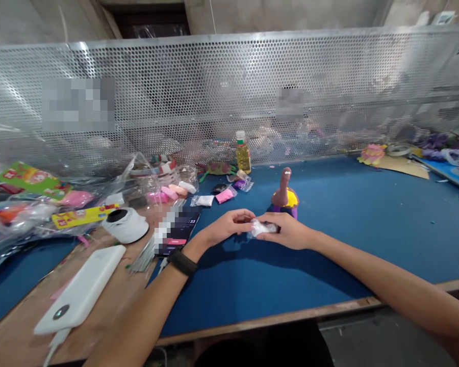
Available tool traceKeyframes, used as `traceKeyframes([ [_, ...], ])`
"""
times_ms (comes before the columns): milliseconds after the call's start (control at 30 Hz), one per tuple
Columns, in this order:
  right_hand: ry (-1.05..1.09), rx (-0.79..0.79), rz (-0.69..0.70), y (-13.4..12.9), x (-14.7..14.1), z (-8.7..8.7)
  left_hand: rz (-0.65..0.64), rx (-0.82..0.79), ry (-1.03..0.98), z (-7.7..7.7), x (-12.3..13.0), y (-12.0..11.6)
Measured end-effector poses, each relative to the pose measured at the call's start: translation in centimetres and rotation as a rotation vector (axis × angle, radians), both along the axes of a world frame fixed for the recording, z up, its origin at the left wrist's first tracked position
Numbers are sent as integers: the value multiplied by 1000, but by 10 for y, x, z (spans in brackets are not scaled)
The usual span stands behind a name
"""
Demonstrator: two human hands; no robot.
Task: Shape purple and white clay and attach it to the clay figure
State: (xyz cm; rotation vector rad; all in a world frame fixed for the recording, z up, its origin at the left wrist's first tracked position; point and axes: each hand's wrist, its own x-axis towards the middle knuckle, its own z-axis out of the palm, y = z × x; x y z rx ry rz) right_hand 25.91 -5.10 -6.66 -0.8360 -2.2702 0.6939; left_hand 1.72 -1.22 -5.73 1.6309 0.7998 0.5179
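A small clear packet with white material point(263, 229) is between my hands above the blue table. My right hand point(288, 230) is closed on it, thumb below and fingers on top. My left hand point(230, 227), a black band on its wrist, touches the packet's left edge with bent fingertips; its fingers are closed around that edge. Just behind my right hand stands a long-necked clay figure point(285, 183) with a brown neck, a yellow and brown body and purple legs. Other small packets, one white point(204, 201) and one pink point(225, 194), lie behind my left hand.
A phone point(183, 227) and thin wires point(147, 252) lie left of my left hand, near a white spool point(125, 225) and a white power bank point(82, 290). An oil bottle point(243, 153) stands by the perforated metal screen point(214, 92). At the right back sits a pink-yellow clay piece point(372, 154).
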Motion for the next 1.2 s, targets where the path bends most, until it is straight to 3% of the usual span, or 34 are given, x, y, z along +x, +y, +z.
traceKeyframes([
  [333,71,-12,-21,-4,-3,-2,-145,18,50,2,5,-6],
  [500,77,-56,-9,-3,-3,0,-131,-22,36,-1,3,-3],
  [700,135,-100,13,1,-2,5,-136,-191,-103,-4,2,-1],
  [833,131,-112,35,-3,-4,9,-114,-116,-77,-9,8,-3],
  [1033,129,-88,54,-7,-5,11,-162,-68,-44,-7,11,-6],
  [1200,105,38,94,-9,-2,11,-263,-147,-51,-4,9,-8],
])
